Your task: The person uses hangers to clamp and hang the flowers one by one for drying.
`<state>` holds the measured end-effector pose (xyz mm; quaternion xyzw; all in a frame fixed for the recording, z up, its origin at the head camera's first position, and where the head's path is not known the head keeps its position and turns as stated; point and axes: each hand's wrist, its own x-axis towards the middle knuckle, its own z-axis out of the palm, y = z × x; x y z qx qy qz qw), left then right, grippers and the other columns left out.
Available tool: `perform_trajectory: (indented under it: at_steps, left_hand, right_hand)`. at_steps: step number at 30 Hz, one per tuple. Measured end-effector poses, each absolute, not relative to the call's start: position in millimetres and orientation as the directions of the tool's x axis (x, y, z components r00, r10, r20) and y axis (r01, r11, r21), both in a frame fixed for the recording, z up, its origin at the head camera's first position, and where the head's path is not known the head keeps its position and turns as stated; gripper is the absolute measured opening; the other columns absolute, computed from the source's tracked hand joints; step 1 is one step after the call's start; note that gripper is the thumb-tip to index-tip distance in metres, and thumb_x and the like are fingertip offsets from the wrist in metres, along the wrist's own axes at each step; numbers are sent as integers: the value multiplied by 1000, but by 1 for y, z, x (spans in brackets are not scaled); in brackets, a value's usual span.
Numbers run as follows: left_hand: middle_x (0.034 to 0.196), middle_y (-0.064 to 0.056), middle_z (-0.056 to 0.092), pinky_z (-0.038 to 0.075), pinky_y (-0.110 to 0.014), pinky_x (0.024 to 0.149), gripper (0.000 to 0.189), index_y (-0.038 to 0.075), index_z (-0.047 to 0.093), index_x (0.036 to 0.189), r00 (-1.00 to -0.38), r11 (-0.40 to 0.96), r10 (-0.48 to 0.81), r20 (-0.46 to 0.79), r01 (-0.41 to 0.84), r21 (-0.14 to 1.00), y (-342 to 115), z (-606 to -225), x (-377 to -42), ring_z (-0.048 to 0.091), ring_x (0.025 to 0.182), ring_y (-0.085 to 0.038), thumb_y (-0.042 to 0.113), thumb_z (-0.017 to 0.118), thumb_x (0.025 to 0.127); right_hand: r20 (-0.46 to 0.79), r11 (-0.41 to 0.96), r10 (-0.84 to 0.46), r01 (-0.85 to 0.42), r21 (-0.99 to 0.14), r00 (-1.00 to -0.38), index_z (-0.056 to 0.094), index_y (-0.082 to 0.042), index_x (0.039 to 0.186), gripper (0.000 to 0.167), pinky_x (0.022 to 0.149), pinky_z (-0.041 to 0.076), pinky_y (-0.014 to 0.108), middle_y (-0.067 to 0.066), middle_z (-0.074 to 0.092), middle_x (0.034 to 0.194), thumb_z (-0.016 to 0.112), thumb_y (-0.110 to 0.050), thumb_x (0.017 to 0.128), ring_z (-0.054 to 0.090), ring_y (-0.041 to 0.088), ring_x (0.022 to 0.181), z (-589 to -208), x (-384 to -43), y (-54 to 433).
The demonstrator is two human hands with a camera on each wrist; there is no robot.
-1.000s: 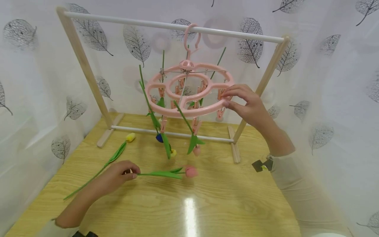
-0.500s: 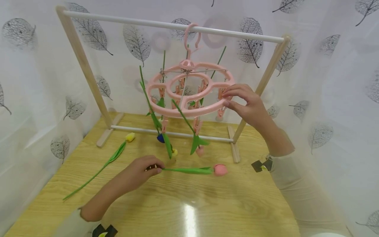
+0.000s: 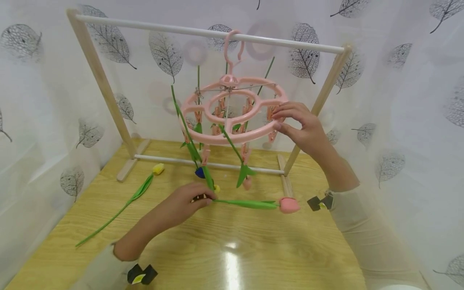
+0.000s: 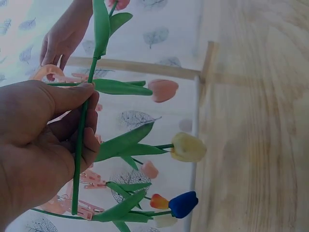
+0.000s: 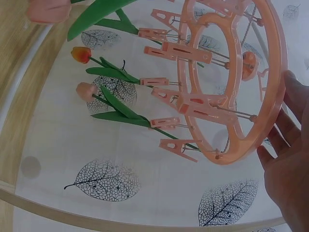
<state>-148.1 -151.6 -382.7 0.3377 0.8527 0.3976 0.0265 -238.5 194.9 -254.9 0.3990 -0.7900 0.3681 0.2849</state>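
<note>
My left hand (image 3: 177, 205) pinches the stem of an artificial pink tulip (image 3: 289, 205), its bloom pointing right, low over the table. In the left wrist view the green stem (image 4: 79, 159) runs between thumb and fingers. A round pink clip hanger (image 3: 250, 137) hangs by its hook from a white rod. On the hanger's right rim, my right hand (image 3: 303, 125) grips with thumb and fingertips. Several tulips hang bloom-down from its clips, among them a blue tulip (image 4: 183, 205), a pale yellow tulip (image 4: 188, 147) and an orange one (image 5: 81, 54).
A yellow tulip (image 3: 158, 169) lies on the wooden table (image 3: 203, 257) at the left. The stand has wooden legs (image 3: 103, 84), a white top rod (image 3: 159, 28) and a lower rod. Behind it hangs a white curtain (image 3: 36, 121) with leaf prints.
My left hand has moved right and slightly away from me, carrying the pink tulip. The right hand stays on the rim. The hanger and its hanging flowers have swayed slightly.
</note>
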Motion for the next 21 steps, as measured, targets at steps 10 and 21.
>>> perform_trajectory:
  at_steps: [10, 21]
  left_hand:
    - [108, 3, 68, 55, -26, 77, 16, 21, 70, 112, -735, 408, 604, 310, 619, 671, -145, -373, -148, 61, 94, -8, 13, 63, 100]
    - [105, 5, 68, 53, -26, 78, 14, 18, 73, 108, -692, 416, 583, 425, 704, 575, -132, -362, -153, 58, 95, -6, 13, 66, 98]
  right_hand:
    - [744, 425, -410, -832, -357, -528, 74, -1, 112, 33, 118, 33, 36, 14, 67, 125, 75, 12, 82, 51, 22, 130, -255, -238, 196]
    - [753, 434, -393, -828, -354, -528, 74, 1, 110, 29, 115, 36, 32, 17, 66, 123, 75, 11, 83, 52, 21, 128, -256, -231, 198]
